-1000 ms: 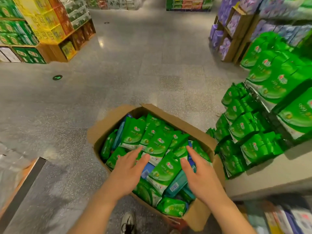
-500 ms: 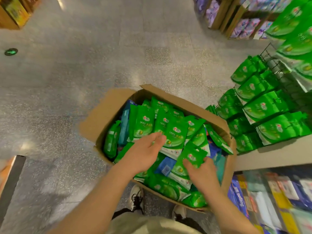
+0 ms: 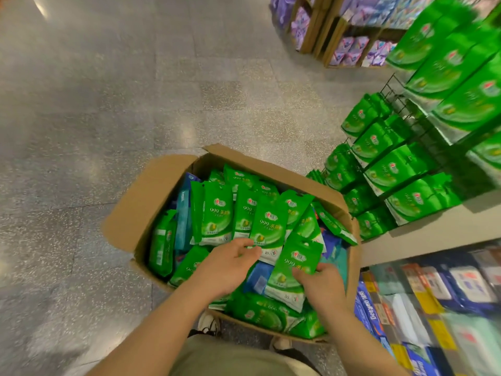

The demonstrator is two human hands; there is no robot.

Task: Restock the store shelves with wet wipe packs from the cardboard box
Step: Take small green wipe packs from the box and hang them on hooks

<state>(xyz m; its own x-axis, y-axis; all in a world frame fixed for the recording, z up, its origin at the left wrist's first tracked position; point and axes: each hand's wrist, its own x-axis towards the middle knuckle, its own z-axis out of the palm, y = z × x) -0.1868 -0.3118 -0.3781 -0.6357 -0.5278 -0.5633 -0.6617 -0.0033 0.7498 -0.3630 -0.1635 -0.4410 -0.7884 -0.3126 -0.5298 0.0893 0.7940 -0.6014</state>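
Both hands, left (image 3: 226,268) and right (image 3: 321,284), pinched green packs (image 3: 294,270) in the box (image 3: 151,191) as you gathered stock; next, lift them toward the rack (image 3: 406,169).

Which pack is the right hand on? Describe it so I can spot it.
Find the cardboard box on the floor. At its near right, the right hand pinches a green pack: it lies loose over blue packs, nearer than the upright row.

Both hands sit inside an open brown cardboard box (image 3: 151,196), crowded by upright green wet wipe packs (image 3: 268,226) directly ahead; box walls hem the left hand (image 3: 230,267) and right hand (image 3: 322,286); above is open; right stands a wire rack of green packs (image 3: 393,169); left, bare grey floor (image 3: 81,131).
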